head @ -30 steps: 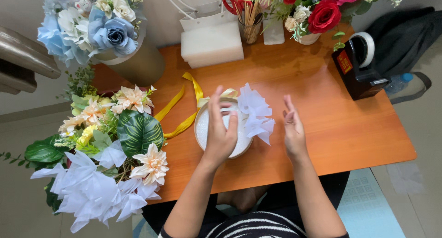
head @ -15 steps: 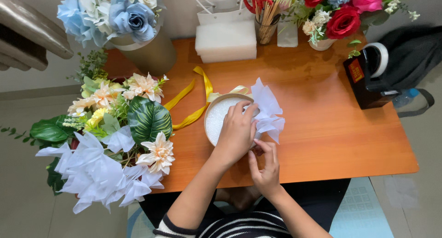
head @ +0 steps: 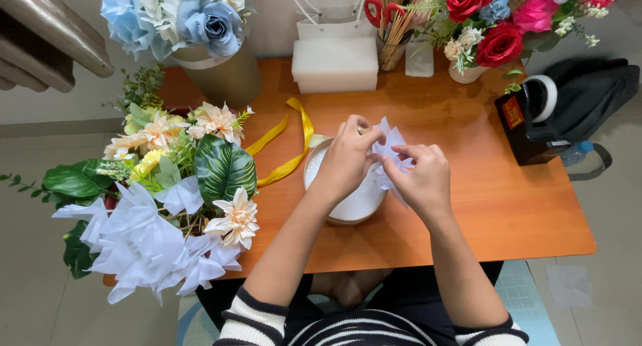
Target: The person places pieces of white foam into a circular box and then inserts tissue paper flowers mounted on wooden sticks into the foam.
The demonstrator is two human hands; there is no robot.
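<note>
Here, white tissue paper (head: 389, 160) pinched between left hand (head: 348, 160) and right hand (head: 420, 179), both grips closed.

**A:** what can't you make out here?

**B:** the left hand (head: 346, 160) covers the middle of the round white container (head: 348, 205), so its inside is hidden. The white paper (head: 391, 152) is mostly behind the right hand (head: 418, 179). The red flowers (head: 498, 42) are cut off up top.

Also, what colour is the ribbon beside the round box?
Yellow; the ribbon shows best in the head view.
</note>
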